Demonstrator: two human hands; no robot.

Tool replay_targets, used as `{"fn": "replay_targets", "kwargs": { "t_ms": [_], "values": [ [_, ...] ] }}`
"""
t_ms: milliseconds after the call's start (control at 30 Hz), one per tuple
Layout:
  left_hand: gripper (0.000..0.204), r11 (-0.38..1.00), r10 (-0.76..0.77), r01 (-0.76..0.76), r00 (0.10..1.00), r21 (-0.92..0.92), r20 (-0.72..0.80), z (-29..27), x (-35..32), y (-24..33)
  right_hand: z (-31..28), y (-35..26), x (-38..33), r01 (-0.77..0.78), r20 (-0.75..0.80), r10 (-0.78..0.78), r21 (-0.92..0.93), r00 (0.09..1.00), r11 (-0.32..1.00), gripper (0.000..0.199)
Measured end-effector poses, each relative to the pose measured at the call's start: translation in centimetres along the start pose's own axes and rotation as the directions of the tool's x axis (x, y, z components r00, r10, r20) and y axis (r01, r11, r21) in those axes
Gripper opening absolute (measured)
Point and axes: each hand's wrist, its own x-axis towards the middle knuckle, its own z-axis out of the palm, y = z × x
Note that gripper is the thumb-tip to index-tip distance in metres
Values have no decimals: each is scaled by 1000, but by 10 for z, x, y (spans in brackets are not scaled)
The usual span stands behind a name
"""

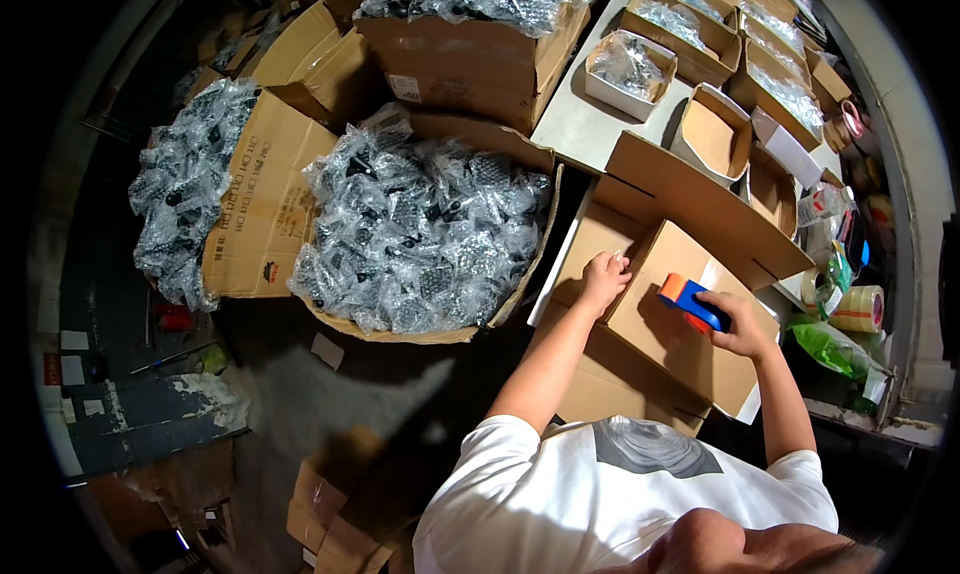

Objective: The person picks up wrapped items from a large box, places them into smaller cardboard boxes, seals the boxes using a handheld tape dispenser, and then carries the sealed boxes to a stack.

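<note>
In my right hand (pixel 739 324) is a blue and orange tape dispenser (pixel 704 307), held over the top of a brown cardboard box (pixel 655 330). A shiny strip, perhaps tape, shows on the box beyond the dispenser. My left hand (pixel 604 282) is at the box's left edge, its fingers curled and pinched together. Whatever lies between those fingertips is too small to make out. Beneath the box spreads a larger opened carton (pixel 690 199) with its flaps folded out on the table.
Left of the table stands a big carton (pixel 545 242) full of bubble-wrapped items (pixel 430 234); more filled cartons (pixel 470 69) are behind and beside it. Small open boxes (pixel 712 134) line the table's far side. Tape rolls (pixel 858 309) and a green bag (pixel 830 349) lie at right.
</note>
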Motion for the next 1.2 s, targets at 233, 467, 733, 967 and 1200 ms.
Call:
{"fn": "replay_targets", "kwargs": {
  "t_ms": [233, 467, 733, 967, 1200],
  "values": [
    [27, 743, 52, -30, 999, 668, -13, -8, 30, -20, 2, -22, 31, -103, 86, 131, -278, 988, 955, 67],
    [29, 647, 412, -188, 902, 739, -131, -18, 23, -33, 3, -23, 45, -76, 158, 155, -419, 975, 905, 65],
    [39, 632, 199, -221, 973, 743, 120, 21, 4, -4, -22, -4, -10, -237, 226, 325, -344, 918, 909, 68],
    [52, 841, -79, -174, 897, 512, 435, 55, 46, 10, -36, 23, -96, -405, 130, 490, -404, 862, 820, 67],
    [46, 293, -103, -347, 915, 891, 390, 74, 105, 53, 16, 40, -179, -486, -677, 449, 152, 583, 860, 66]
  ]
}}
